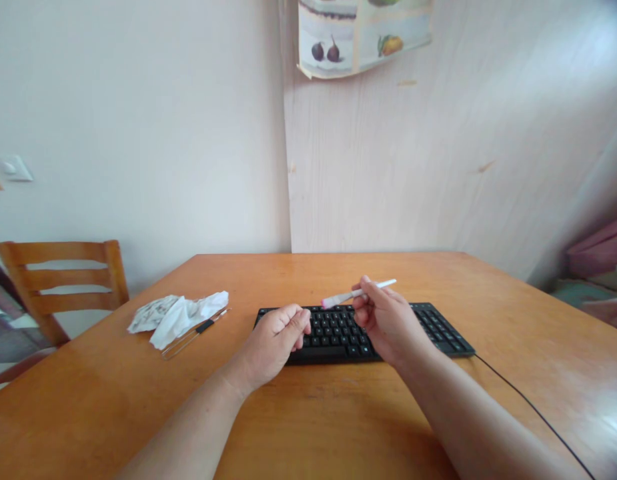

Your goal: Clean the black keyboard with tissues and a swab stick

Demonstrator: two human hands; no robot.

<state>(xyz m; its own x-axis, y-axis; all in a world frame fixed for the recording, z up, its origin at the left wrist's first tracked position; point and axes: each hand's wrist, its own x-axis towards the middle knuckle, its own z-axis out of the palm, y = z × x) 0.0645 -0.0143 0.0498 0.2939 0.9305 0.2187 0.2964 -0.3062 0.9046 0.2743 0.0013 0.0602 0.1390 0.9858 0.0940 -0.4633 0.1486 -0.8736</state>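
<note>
A black keyboard lies on the wooden table in front of me. My right hand is over its right part, pinching a small brush. The brush has a thin white handle pointing right and pale bristles with a pink tip, which points left above the keyboard's back edge. Over the left end of the keyboard is my left hand, its fingers curled and the thumb pressed against them. Whatever may be inside those fingers is hidden.
Crumpled white tissues lie on the table to the left, beside a wire tool with a black grip. A cable runs from the keyboard toward the front right. A wooden chair stands at the left, and a wall rises behind the table.
</note>
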